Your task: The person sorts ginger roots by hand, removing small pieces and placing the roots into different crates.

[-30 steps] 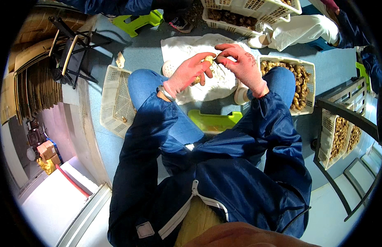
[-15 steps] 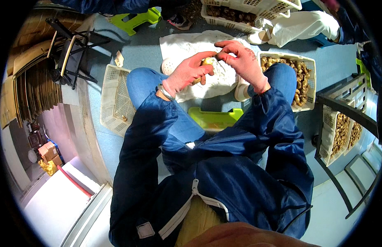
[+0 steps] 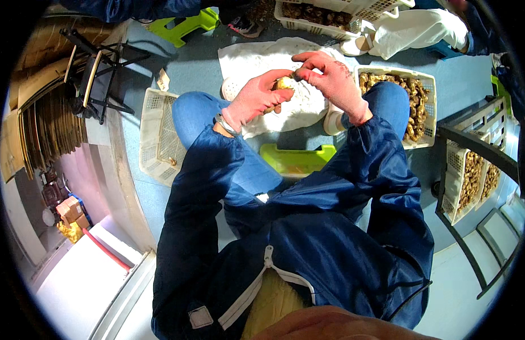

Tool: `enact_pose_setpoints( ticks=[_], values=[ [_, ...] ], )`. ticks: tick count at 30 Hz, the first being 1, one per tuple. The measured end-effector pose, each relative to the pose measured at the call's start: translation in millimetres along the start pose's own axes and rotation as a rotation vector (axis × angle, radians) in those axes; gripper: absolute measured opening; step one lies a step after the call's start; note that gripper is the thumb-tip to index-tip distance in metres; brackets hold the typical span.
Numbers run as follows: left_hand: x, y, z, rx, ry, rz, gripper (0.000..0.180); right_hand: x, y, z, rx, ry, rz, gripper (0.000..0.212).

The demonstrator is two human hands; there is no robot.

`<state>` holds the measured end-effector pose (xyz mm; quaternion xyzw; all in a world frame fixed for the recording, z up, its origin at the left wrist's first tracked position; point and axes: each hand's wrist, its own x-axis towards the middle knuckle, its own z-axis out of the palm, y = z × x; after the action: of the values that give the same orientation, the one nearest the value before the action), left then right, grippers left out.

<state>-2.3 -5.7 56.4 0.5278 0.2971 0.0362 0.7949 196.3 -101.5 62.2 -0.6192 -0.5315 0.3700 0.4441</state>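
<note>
My left hand (image 3: 257, 101), in a pink glove, is closed around a small rounded piece (image 3: 284, 84), pale yellow on top and brownish below. Its exact kind is too small to make out. My right hand (image 3: 330, 82), gloved the same way, holds its thumb and fingertips pinched at the upper right edge of that piece. Whether anything is between those fingertips is hidden. Both hands are above a white cloth (image 3: 296, 116) on the floor, between my knees.
A white crate (image 3: 424, 122) of brown and yellow lumpy pieces stands beyond my right knee. Left of my left knee is a nearly bare white crate (image 3: 156, 141). A green stool (image 3: 299, 161) lies between my legs; a black metal frame (image 3: 477, 148) is at right. Another person's leg (image 3: 421, 34) is ahead.
My right hand's fingertips have come down slightly onto the piece in my left hand. More of the pale yellow top shows now. The whole view has shifted a little.
</note>
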Motion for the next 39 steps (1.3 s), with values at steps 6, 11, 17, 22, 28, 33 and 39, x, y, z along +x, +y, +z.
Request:
enact_pose_setpoints(
  ticks=[6, 11, 17, 22, 28, 33, 39],
  values=[
    [1, -1, 2, 0.041, 0.019, 0.018, 0.050, -2, -3, 0, -0.038, -0.040, 0.037, 0.017],
    [3, -7, 2, 0.054, 0.086, 0.026, 0.054, -2, -14, 1, 0.034, -0.078, 0.089, 0.018],
    [5, -13, 1, 0.208, 0.144, 0.111, 0.052, 3, -1, -3, -0.093, -0.007, 0.028, 0.016],
    [6, -15, 3, 0.281, 0.167, 0.162, 0.050, 3, 2, 3, -0.159, -0.024, -0.045, 0.017],
    [2, -5, 6, 0.057, 0.086, 0.033, 0.052, 1, -3, 0, -0.040, -0.027, 0.067, 0.020],
    [4, -5, 6, 0.186, 0.075, 0.090, 0.049, 1, 0, -3, -0.067, -0.010, 0.109, 0.023],
    [2, -7, 5, 0.251, 0.178, 0.083, 0.044, -1, -1, 1, -0.005, -0.086, 0.074, 0.026]
  ],
)
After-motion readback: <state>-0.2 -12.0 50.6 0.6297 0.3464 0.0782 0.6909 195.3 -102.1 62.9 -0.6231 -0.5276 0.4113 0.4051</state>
